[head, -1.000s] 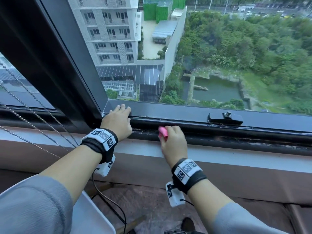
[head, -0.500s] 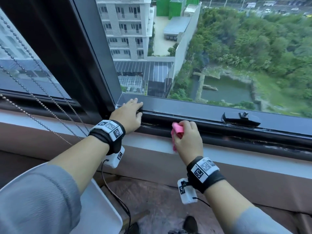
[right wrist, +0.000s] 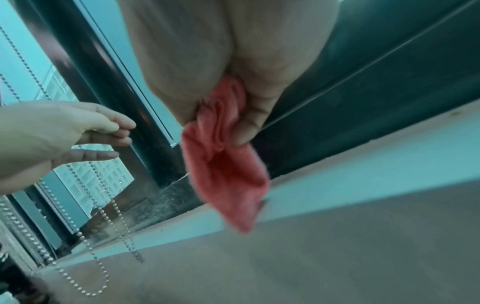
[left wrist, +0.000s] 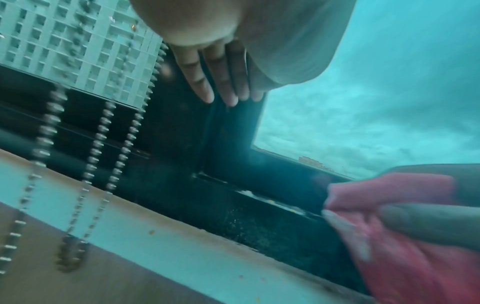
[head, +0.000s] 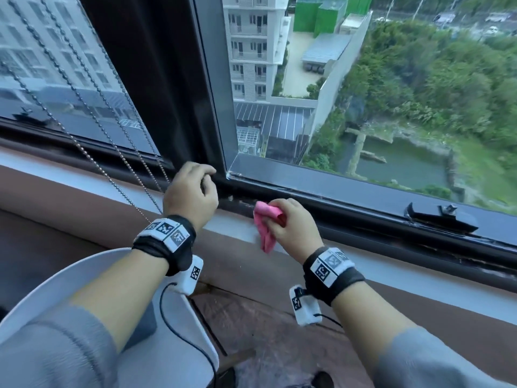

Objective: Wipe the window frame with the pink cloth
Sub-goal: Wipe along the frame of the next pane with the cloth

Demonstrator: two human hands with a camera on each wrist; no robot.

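Window frame (head: 321, 191): pink cloth (head: 267, 219) bunched in right hand (head: 293, 228).

Left hand (left wrist: 223, 67) at top of view, fingers (left wrist: 228, 88) straight and close together, tips against the dark upright of the window frame (left wrist: 228, 144); holds nothing; bead chains (left wrist: 98, 148) hang blurred at left over the pale sill (left wrist: 161, 242); pink cloth (left wrist: 405, 257) at lower right, pinched by dark fingers, beside the frame's grimy bottom channel; tower block and cloudy sky beyond the glass.
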